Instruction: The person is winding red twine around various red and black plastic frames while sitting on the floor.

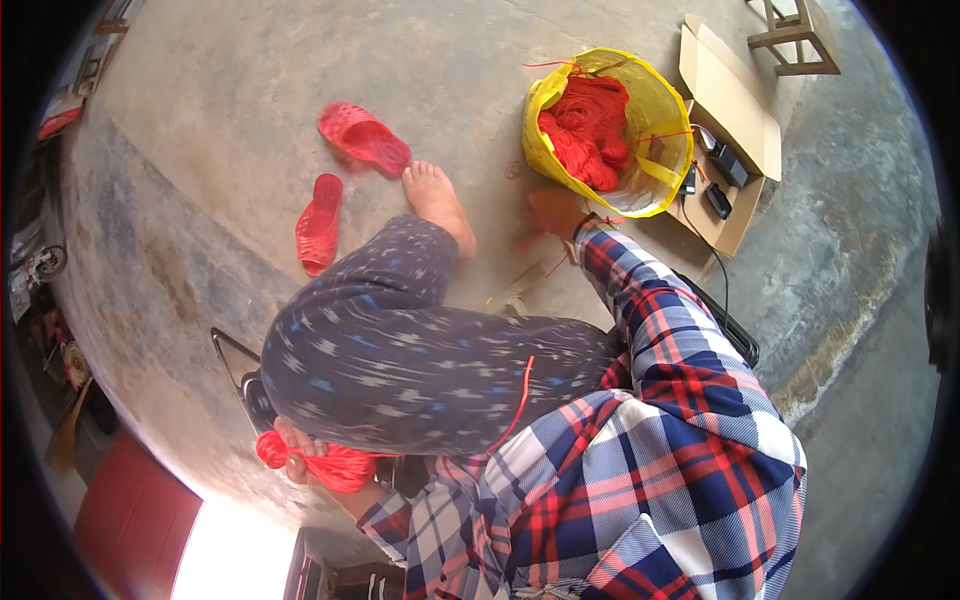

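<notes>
My left hand [297, 440], at the lower left beside my knee, is closed around a bundle of red yarn [345, 469]. A red strand [526, 385] lies across my patterned trousers near the bundle. My right hand [557, 212] is down by the near side of a yellow bag [541, 150], and its fingers are smeared and partly hidden. A faint red blur shows just beside that hand. Inside the bag sits a heap of loose red yarn [588, 130], with a few strands running over the rim.
Right of the bag, an open cardboard box [752, 135] holds black adapters and cables. A wooden stool [800, 38] stands at the upper right. Two red slippers [364, 138] lie on the concrete floor near my bare foot [437, 205]. A black metal frame [235, 345] shows beside my knee.
</notes>
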`<act>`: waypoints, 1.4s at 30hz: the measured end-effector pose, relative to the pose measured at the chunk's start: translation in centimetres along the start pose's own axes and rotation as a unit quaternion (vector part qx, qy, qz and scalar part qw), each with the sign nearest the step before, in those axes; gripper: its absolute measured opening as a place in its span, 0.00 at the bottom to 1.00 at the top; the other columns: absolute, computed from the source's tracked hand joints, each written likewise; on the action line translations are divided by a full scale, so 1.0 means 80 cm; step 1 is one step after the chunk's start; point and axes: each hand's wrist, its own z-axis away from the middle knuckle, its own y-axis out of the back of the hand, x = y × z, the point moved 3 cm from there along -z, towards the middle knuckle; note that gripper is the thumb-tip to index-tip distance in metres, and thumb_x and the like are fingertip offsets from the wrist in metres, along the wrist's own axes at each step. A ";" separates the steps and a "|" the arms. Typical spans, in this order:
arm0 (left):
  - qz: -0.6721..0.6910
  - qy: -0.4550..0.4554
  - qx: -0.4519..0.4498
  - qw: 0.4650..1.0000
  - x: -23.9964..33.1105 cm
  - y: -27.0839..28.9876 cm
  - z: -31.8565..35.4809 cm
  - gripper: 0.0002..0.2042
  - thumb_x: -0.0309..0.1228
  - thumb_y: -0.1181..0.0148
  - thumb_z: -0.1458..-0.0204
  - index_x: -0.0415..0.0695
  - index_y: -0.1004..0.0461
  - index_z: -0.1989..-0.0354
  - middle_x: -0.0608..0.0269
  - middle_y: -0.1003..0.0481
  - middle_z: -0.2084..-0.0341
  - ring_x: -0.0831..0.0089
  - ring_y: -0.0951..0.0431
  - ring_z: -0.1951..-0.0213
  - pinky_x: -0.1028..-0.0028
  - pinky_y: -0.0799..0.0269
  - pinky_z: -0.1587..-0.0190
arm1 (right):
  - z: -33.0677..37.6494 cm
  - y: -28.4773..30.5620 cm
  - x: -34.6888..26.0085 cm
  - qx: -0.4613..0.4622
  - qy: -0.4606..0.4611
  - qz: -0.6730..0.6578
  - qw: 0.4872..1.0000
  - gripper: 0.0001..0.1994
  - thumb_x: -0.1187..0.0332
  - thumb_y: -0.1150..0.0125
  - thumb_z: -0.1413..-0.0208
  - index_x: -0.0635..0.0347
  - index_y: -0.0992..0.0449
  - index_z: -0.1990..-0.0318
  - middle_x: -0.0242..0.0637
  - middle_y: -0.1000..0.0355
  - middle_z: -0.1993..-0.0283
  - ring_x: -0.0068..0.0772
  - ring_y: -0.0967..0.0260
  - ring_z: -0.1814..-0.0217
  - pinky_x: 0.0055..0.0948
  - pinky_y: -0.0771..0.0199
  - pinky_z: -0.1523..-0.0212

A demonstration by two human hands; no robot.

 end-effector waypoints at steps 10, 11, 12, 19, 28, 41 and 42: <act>-0.025 -0.038 -0.084 0.995 -0.003 0.019 0.009 0.30 0.42 0.41 0.58 0.41 0.36 0.46 0.61 0.35 0.47 0.68 0.43 0.36 0.68 0.53 0.34 | 0.044 -0.038 0.006 0.087 -0.083 -0.220 0.968 0.09 0.63 0.39 0.52 0.57 0.23 0.66 0.42 0.23 0.67 0.48 0.25 0.64 0.42 0.27 0.63; -0.023 -0.040 -0.071 0.996 -0.002 0.024 0.010 0.21 0.37 0.46 0.52 0.44 0.33 0.48 0.63 0.33 0.50 0.70 0.40 0.39 0.69 0.50 0.36 | 0.045 -0.045 -0.005 0.094 -0.073 -0.258 0.959 0.08 0.63 0.39 0.53 0.57 0.23 0.67 0.42 0.23 0.68 0.47 0.25 0.65 0.41 0.28 0.64; -0.031 -0.033 -0.023 0.999 -0.003 0.030 0.013 0.14 0.33 0.51 0.45 0.46 0.30 0.51 0.66 0.31 0.53 0.71 0.37 0.41 0.70 0.47 0.38 | 0.046 -0.055 -0.018 0.085 -0.050 -0.320 0.942 0.08 0.64 0.39 0.54 0.57 0.23 0.69 0.42 0.23 0.69 0.46 0.26 0.66 0.40 0.28 0.65; 0.005 -0.018 -0.042 0.999 0.002 0.011 0.007 0.33 0.45 0.38 0.63 0.40 0.35 0.46 0.58 0.34 0.47 0.66 0.42 0.37 0.67 0.55 0.33 | 0.059 -0.108 -0.051 -0.073 -0.035 -0.338 0.938 0.08 0.66 0.40 0.62 0.60 0.22 0.75 0.48 0.25 0.74 0.51 0.27 0.68 0.39 0.30 0.67; -0.017 -0.001 -0.016 1.000 0.005 0.004 0.003 0.13 0.28 0.58 0.43 0.50 0.29 0.53 0.66 0.29 0.52 0.74 0.36 0.41 0.70 0.46 0.37 | 0.099 -0.111 0.005 -0.068 -0.065 -0.235 0.968 0.11 0.62 0.41 0.56 0.59 0.21 0.69 0.50 0.24 0.67 0.52 0.25 0.62 0.44 0.27 0.60; -0.043 -0.012 -0.016 0.999 0.013 -0.014 0.001 0.13 0.28 0.59 0.42 0.50 0.29 0.52 0.66 0.30 0.49 0.73 0.37 0.40 0.70 0.46 0.37 | 0.123 -0.082 0.043 0.164 -0.274 -0.252 0.913 0.09 0.67 0.47 0.50 0.63 0.24 0.69 0.54 0.25 0.66 0.55 0.26 0.61 0.48 0.27 0.60; -0.050 0.004 0.025 0.998 0.012 -0.013 0.002 0.13 0.28 0.59 0.42 0.50 0.29 0.52 0.66 0.30 0.49 0.73 0.37 0.39 0.71 0.46 0.37 | 0.122 -0.081 0.040 0.123 -0.261 -0.272 0.918 0.09 0.67 0.47 0.50 0.63 0.24 0.68 0.54 0.25 0.65 0.55 0.26 0.61 0.48 0.28 0.60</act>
